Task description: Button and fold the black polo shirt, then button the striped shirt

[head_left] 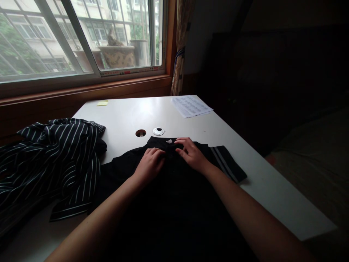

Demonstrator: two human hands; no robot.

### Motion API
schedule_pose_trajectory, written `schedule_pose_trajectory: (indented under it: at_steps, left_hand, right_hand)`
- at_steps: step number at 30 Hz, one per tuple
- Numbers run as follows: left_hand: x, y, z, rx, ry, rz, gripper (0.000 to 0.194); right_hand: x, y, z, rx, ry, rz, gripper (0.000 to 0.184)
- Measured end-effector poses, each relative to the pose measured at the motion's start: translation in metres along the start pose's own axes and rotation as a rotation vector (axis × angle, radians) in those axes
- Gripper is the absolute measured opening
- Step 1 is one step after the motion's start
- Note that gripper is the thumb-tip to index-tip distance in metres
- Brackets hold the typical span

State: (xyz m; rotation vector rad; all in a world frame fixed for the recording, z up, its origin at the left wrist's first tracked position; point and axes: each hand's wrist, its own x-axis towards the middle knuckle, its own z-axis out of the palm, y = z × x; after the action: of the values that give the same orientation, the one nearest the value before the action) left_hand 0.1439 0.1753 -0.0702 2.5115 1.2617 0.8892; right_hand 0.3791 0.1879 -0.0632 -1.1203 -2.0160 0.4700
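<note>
Across the white bench (122, 112), a black shirt (169, 193) is laid, its collar (155, 140) nearest the fingers. The left hand (148, 163) is placed at the collar's left side, fingers curled narrowly; whether cloth is pinched cannot be told. The right hand (192, 154) is placed opposite, fingers slightly parted, near a white label (169, 141). A striped garment (68, 145) is heaped at left.

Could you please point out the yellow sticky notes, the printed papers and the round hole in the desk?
Yellow sticky notes (102, 103): head view, on their top face.
Printed papers (190, 106): head view, on the printed top sheet.
Round hole (140, 133): head view, inside its opening.
</note>
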Motion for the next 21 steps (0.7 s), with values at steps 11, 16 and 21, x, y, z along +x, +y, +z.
schedule_pose_trajectory:
  at_steps: [11,16,21]
  left_hand:
    - [-0.004,-0.014,0.003,0.291,-0.081,-0.053,0.043]
    - [-0.005,-0.014,0.004,0.289,-0.081,-0.060,0.043]
    - [-0.002,-0.011,-0.001,0.273,-0.022,-0.004,0.035]
  right_hand:
    - [0.002,0.009,-0.003,-0.196,0.069,0.045,0.013]
    - [0.003,0.015,-0.005,-0.251,0.179,0.060,0.009]
    - [0.001,0.009,-0.004,-0.330,0.152,0.093,0.017]
